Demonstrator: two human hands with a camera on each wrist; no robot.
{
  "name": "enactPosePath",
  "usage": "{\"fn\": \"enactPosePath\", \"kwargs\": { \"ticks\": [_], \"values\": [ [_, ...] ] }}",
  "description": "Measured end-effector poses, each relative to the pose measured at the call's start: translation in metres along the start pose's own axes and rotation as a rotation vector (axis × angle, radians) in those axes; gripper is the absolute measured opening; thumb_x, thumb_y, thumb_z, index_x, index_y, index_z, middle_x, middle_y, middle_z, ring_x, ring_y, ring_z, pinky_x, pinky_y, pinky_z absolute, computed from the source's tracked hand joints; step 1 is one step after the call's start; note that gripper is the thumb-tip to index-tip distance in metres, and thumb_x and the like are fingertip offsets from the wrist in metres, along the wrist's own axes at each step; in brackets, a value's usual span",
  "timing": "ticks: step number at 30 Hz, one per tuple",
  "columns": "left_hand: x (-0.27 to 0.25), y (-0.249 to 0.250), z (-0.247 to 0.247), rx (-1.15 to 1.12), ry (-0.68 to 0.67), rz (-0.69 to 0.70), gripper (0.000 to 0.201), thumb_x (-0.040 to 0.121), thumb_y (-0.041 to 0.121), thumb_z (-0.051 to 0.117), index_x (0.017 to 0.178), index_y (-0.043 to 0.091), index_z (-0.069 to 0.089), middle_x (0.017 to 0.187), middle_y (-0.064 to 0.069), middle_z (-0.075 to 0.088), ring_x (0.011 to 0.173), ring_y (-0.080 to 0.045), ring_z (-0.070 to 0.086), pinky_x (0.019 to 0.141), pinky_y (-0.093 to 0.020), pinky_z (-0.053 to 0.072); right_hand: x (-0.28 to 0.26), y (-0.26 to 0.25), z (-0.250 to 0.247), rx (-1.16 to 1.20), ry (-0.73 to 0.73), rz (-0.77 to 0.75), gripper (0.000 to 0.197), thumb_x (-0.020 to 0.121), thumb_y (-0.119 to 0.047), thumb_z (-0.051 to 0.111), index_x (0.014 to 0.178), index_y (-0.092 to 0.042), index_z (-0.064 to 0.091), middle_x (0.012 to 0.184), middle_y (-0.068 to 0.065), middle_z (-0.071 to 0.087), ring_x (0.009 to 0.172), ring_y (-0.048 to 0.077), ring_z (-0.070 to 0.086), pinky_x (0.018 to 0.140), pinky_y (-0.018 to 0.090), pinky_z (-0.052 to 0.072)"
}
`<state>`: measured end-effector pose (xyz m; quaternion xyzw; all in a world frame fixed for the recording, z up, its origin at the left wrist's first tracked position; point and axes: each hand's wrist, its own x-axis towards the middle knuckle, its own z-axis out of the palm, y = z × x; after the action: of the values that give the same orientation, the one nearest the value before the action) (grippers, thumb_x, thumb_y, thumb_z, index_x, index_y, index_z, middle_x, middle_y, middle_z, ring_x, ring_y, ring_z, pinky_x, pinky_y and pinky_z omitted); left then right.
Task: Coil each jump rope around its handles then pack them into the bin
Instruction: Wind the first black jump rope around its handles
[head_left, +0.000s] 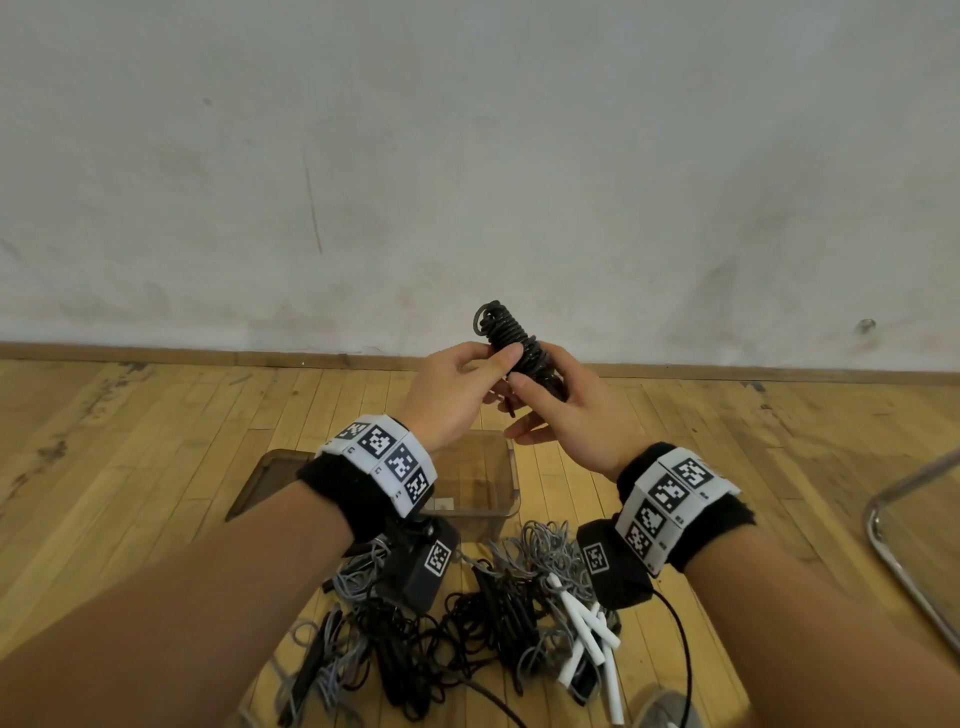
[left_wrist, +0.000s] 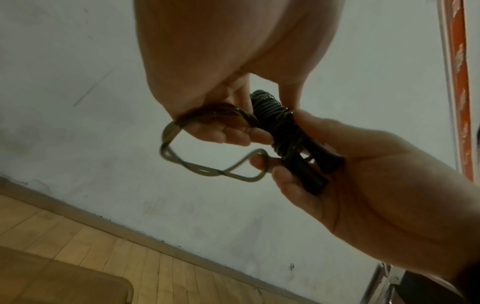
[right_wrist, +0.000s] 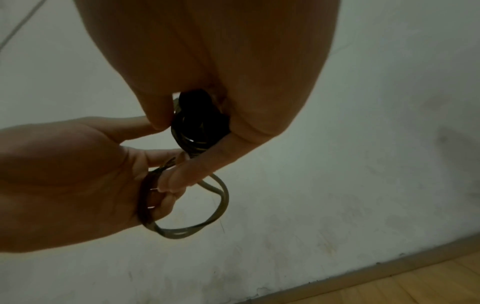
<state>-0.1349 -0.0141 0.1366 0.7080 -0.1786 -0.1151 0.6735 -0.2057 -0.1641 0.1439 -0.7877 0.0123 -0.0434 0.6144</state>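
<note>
A dark jump rope (head_left: 511, 338) is wound in tight turns around its paired black handles and held upright in front of the wall. My right hand (head_left: 545, 395) grips the handles and the lower coils (left_wrist: 283, 131). My left hand (head_left: 488, 379) rests its thumb on the bundle, and its fingers curl round the loose end loop (left_wrist: 207, 164) of the rope, which twists into a figure eight. Below my hands the clear bin (head_left: 514, 467) stands on the wooden floor; I see no rope in it. A tangled pile of black and grey jump ropes (head_left: 467, 623) lies in front of the bin.
The bin's brownish lid (head_left: 260, 483) lies on the floor to its left. White handles (head_left: 587, 629) stick out of the pile at the right. A metal chair leg (head_left: 893, 545) curves in at the far right. A white wall and baseboard stand close behind.
</note>
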Motion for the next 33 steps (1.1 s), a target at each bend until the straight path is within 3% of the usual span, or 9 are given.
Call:
{"fn": "enactPosePath", "kwargs": {
  "ticks": [4,9,14,16,19,21,24,28,33],
  "values": [
    [0.001,-0.003,-0.005,0.117,-0.005,0.006,0.031,0.093,0.050,0.068,0.101,0.023,0.080,0.082,0.001,0.078,0.085,-0.013,0.074,0.092,-0.039,0.057,0.000,0.002,-0.007,-0.194,0.036,-0.036,0.050,0.098,-0.030,0.065,0.145,-0.024,0.046,0.099,0.004,0.072,0.073,0.023,0.075,0.074,0.043,0.064],
    [-0.001,0.001,-0.003,0.144,0.098,0.017,0.026,0.090,0.043,0.074,0.106,0.022,0.079,0.066,0.005,0.072,0.055,0.002,0.060,0.063,-0.024,0.049,0.002,0.003,-0.012,-0.340,0.090,-0.054,0.061,0.097,-0.033,0.067,0.152,-0.028,0.041,0.104,-0.001,0.070,0.067,0.017,0.074,0.068,0.035,0.064],
    [-0.004,0.003,0.002,0.096,0.088,0.000,0.041,0.095,0.036,0.071,0.130,0.015,0.069,0.070,-0.001,0.075,0.043,-0.004,0.048,0.047,-0.018,0.043,0.003,0.006,-0.015,-0.529,0.165,-0.038,0.065,0.098,-0.041,0.064,0.155,-0.032,0.036,0.113,-0.004,0.068,0.061,0.010,0.071,0.057,0.018,0.056],
    [-0.005,0.003,0.006,0.083,0.069,-0.020,0.043,0.096,0.036,0.069,0.132,0.014,0.067,0.072,-0.001,0.076,0.046,-0.007,0.053,0.051,-0.019,0.048,0.004,0.006,-0.013,-0.652,0.184,-0.054,0.067,0.098,-0.044,0.062,0.157,-0.033,0.032,0.114,-0.003,0.070,0.070,0.010,0.071,0.057,0.015,0.050],
    [-0.005,0.005,0.008,0.059,0.078,-0.017,0.031,0.094,0.042,0.069,0.111,0.017,0.077,0.071,-0.006,0.076,0.051,-0.012,0.058,0.065,-0.030,0.054,0.004,0.006,-0.004,-0.718,0.193,-0.170,0.071,0.097,-0.043,0.065,0.158,-0.031,0.030,0.123,-0.001,0.070,0.102,0.016,0.068,0.079,0.025,0.051],
    [-0.006,0.007,0.008,0.020,0.101,-0.031,0.033,0.092,0.048,0.070,0.097,0.017,0.080,0.069,-0.009,0.074,0.053,-0.016,0.061,0.067,-0.033,0.055,0.005,0.006,0.000,-0.679,0.158,-0.221,0.072,0.098,-0.041,0.063,0.159,-0.032,0.027,0.122,-0.002,0.070,0.104,0.015,0.066,0.087,0.033,0.054],
    [-0.004,0.007,0.004,0.022,0.133,-0.061,0.039,0.090,0.050,0.071,0.092,0.012,0.079,0.064,-0.007,0.071,0.050,-0.014,0.060,0.062,-0.031,0.052,0.003,0.006,0.003,-0.515,0.064,-0.196,0.067,0.101,-0.031,0.054,0.160,-0.036,0.022,0.107,-0.001,0.069,0.084,0.017,0.067,0.080,0.046,0.057],
    [-0.001,0.008,0.001,-0.034,0.099,-0.070,0.035,0.095,0.040,0.068,0.097,0.007,0.077,0.066,-0.006,0.071,0.049,-0.013,0.058,0.058,-0.027,0.048,-0.003,0.000,0.001,-0.144,0.088,-0.148,0.068,0.102,-0.020,0.059,0.157,-0.043,0.027,0.107,0.000,0.067,0.077,0.016,0.071,0.075,0.032,0.062],
    [-0.003,0.011,0.004,-0.075,0.034,-0.051,0.029,0.102,0.033,0.061,0.098,0.008,0.077,0.064,-0.003,0.068,0.052,-0.010,0.059,0.049,-0.013,0.041,0.001,-0.001,-0.003,0.184,0.099,0.025,0.053,0.099,-0.016,0.064,0.148,-0.025,0.047,0.103,0.011,0.075,0.082,0.025,0.075,0.084,0.040,0.062]
  ]
}}
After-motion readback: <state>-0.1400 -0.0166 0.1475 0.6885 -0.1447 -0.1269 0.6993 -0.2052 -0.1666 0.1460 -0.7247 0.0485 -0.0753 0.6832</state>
